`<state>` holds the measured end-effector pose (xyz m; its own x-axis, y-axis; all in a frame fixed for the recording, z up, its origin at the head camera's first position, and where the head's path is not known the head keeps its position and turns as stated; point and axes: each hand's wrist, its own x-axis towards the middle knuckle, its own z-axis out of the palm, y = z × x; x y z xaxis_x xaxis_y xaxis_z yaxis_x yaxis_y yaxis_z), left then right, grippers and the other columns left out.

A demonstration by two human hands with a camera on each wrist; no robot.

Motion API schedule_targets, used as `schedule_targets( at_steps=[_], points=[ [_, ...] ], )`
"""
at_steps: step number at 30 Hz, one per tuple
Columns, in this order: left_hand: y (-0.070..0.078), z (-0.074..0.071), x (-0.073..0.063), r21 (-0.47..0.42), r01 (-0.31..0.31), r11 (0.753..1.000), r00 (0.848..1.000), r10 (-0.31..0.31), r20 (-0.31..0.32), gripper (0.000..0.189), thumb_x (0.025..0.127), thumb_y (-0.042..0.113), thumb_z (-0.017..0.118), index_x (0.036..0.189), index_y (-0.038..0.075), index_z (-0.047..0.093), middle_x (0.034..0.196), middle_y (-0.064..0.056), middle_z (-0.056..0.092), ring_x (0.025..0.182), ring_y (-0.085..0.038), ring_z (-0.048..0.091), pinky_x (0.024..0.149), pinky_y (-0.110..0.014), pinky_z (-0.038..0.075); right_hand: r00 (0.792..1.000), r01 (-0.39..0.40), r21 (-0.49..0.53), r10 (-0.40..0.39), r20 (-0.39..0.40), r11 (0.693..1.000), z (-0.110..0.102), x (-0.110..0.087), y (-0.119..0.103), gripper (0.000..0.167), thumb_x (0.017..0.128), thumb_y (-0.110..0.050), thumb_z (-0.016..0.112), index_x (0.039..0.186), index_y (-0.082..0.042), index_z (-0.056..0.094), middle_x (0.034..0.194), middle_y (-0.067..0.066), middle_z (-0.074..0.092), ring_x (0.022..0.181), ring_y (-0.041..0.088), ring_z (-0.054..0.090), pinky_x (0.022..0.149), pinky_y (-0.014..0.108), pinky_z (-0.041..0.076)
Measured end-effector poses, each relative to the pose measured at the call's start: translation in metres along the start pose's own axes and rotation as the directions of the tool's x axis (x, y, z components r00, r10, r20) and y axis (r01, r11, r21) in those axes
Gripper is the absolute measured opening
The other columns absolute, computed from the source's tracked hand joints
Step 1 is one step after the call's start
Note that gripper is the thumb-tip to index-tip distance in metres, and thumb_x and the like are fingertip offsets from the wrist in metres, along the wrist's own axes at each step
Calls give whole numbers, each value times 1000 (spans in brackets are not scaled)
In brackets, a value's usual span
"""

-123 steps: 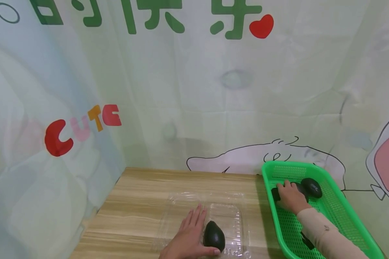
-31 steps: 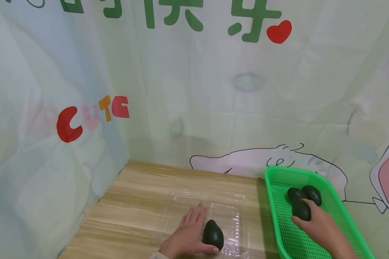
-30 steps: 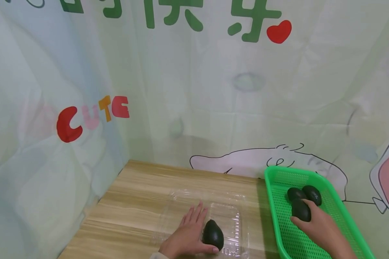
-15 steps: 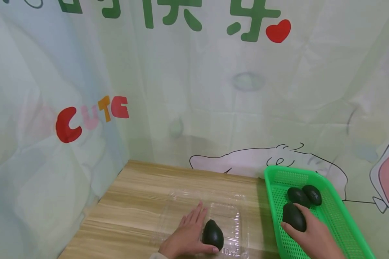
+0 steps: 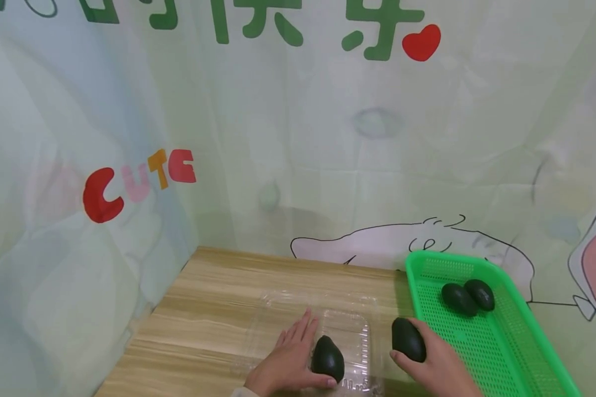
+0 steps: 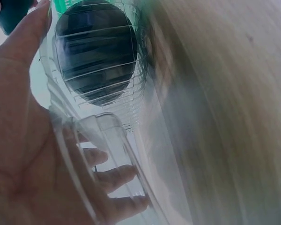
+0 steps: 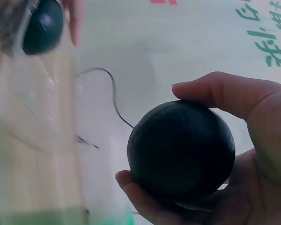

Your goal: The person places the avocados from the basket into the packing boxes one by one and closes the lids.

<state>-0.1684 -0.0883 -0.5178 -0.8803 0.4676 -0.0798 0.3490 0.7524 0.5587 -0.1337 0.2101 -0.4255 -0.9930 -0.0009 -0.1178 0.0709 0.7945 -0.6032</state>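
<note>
Avocados [image 5: 328, 361]: left hand [image 5: 289, 358] on clear box [image 5: 347, 321], fingers straight, one inside; right hand [image 5: 439, 361], fingers gripping another avocado [image 5: 409, 340] between box and basket [image 5: 482, 353]; two more in basket. Probably firm, slick, weighty; grab round the fat middle.

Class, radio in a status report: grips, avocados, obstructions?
Right grip: holding avocado beside green basket. Left grip: resting on clear clamshell, another avocado inside. Path between: no obstruction visible.
</note>
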Motion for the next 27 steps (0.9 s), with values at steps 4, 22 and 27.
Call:
schedule_targets(
  at_steps=[4,22,27],
  points=[
    [0,1,2,5,-2,1000,1000,2,-8,131,68,81,72,163,9,18,171,-14,8,154,-36,20,117,-66,24,1000,5,41,-5,0,999,19,5,-7,79,80,-39,84,142,-1,52,112,14,68,80,22,61,61,36,51],
    [1,0,4,-7,22,1000,999,-22,38,129,71,82,70,163,10,16,171,-12,8,155,-35,19,117,-67,24,996,87,2,-87,-7,996,80,15,-20,80,75,-38,86,138,-1,55,123,23,58,93,31,61,72,48,55],
    [0,2,4,16,15,1000,1000,-15,17,129,70,82,70,163,10,17,171,-13,9,154,-35,22,116,-67,26,983,169,-46,-171,-65,985,89,15,-19,76,72,-38,86,133,0,60,123,21,64,104,34,63,80,49,54]
  ],
)
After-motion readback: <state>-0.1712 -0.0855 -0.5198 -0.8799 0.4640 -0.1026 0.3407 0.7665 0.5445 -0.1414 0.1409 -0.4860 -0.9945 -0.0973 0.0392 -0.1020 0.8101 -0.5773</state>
